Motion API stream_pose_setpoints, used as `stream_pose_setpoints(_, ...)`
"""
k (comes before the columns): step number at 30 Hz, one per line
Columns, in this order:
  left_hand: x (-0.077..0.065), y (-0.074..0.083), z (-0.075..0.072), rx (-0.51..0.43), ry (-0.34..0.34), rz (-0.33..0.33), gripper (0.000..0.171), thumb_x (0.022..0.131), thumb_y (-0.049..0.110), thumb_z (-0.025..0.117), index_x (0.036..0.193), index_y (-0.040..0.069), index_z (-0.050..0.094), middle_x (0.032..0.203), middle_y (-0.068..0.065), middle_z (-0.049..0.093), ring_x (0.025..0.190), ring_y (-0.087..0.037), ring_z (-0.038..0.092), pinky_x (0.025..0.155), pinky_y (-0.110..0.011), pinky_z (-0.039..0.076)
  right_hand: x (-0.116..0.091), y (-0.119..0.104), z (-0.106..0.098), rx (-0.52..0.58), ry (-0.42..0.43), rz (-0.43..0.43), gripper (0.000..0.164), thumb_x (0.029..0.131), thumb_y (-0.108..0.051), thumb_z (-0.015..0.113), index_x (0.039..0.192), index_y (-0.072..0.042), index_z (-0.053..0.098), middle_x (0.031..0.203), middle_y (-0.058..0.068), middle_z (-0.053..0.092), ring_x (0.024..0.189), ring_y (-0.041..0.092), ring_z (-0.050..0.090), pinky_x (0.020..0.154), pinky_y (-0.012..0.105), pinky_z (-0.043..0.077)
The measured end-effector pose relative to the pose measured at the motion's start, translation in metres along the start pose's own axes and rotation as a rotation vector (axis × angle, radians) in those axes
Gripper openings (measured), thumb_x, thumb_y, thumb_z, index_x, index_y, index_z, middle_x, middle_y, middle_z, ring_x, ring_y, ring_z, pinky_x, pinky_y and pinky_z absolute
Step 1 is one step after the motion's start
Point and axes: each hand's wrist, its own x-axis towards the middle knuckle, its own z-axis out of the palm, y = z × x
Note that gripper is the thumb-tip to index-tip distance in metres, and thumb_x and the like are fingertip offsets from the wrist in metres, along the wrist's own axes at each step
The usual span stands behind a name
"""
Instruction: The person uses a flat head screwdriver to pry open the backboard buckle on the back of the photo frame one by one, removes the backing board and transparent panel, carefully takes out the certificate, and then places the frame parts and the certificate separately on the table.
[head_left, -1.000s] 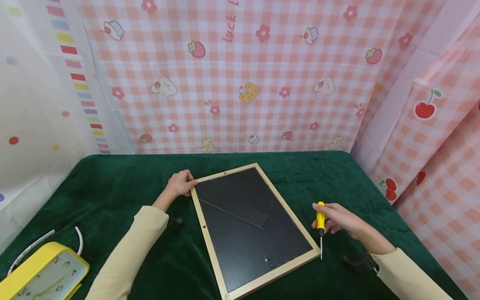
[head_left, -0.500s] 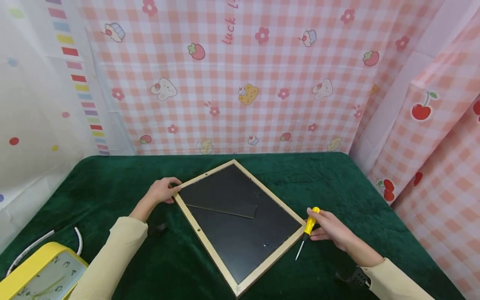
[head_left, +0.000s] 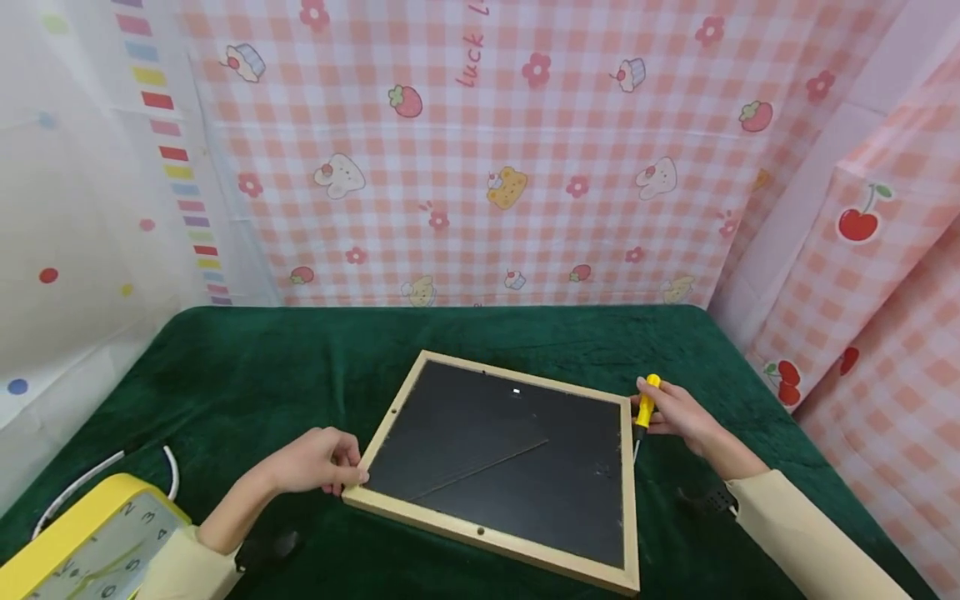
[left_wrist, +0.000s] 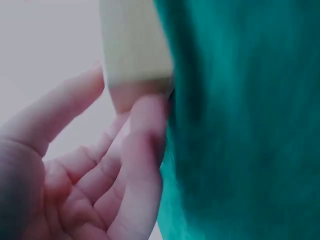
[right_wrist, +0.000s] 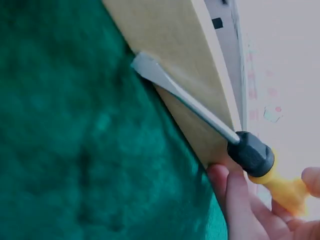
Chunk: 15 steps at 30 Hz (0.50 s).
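Note:
A black board (head_left: 502,450) with a pale wooden frame lies slightly tilted over the green cloth, a thin slanting line across its panel. My left hand (head_left: 318,462) pinches its near left corner between thumb and fingers. The left wrist view has that wooden corner (left_wrist: 137,45) close up, blurred. Over at the far right corner, my right hand (head_left: 678,417) holds a screwdriver (head_left: 647,406) with a yellow handle and black collar. Fingers of that hand also touch the frame's edge. In the right wrist view the flat metal blade (right_wrist: 190,102) crosses the frame's wooden side (right_wrist: 170,30).
A yellow clock (head_left: 97,542) sits at the near left, partly cut off by the view. White-and-dark cables (head_left: 75,492) curve behind it. Green plush cloth (head_left: 247,375) covers the table, and a pink checked curtain (head_left: 465,167) hangs behind.
The board has turned counterclockwise as seen from above. My left hand has come nearer with its corner; my right hand has moved from beside the board to its far right corner, still holding the screwdriver.

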Motion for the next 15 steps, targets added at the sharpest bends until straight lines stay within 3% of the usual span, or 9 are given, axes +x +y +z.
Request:
stream_pose_setpoints(8, -0.018, 0.02, 0.024, -0.122, -0.173, -0.018, 0.02, 0.078, 0.02, 0.068, 0.068, 0.008, 0.056, 0.053, -0.001, 0.058, 0.045, -0.013, 0.054, 0.045, -0.028, 0.047, 0.019, -0.003, 0.0, -0.058, -0.023, -0.019, 0.067, 0.093, -0.045, 0.034, 0.127, 0.013, 0.026, 0.123, 0.029, 0.041, 0.095, 0.03, 0.057, 0.081, 0.041, 0.044)
stream_pose_setpoints(15, -0.026, 0.019, 0.031, -0.217, -0.252, 0.007, 0.02, 0.08, 0.021, 0.065, 0.068, 0.007, 0.058, 0.056, -0.001, 0.059, 0.046, -0.011, 0.055, 0.044, -0.029, 0.048, 0.028, -0.007, 0.005, -0.106, -0.035, -0.035, 0.065, 0.092, -0.046, 0.036, 0.124, 0.01, 0.032, 0.124, 0.028, 0.04, 0.096, 0.031, 0.056, 0.079, 0.041, 0.045)
